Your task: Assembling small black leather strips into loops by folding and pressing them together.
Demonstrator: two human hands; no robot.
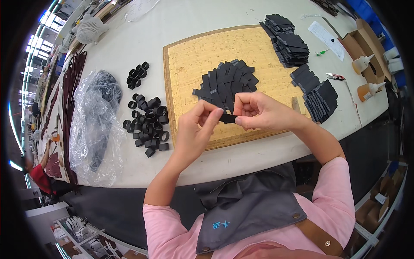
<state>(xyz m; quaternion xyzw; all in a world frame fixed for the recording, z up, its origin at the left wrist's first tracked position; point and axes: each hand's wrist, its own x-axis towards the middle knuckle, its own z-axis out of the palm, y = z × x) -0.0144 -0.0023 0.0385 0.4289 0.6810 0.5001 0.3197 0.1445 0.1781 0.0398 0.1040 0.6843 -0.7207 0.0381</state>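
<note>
Between my two hands a short black strip [228, 118] is stretched level, just above the near part of a yellowish board [185, 73]. My left hand [196, 125] pinches its left end between thumb and fingers. Its right end is pinched by my right hand [258, 113]. Right behind my hands, a loose pile of flat black strips [226, 80] lies on the board. Left of the board, many small black loops [148, 118] sit in a heap, with a smaller cluster of black loops [138, 74] farther back.
Stacks of black strips [289, 45] and more black strips [321, 99] line the board's right side. Two glue bottles [368, 90] stand near a cardboard box [362, 41]. A clear plastic bag [97, 125] lies left. At far left, another person [41, 177] in red works.
</note>
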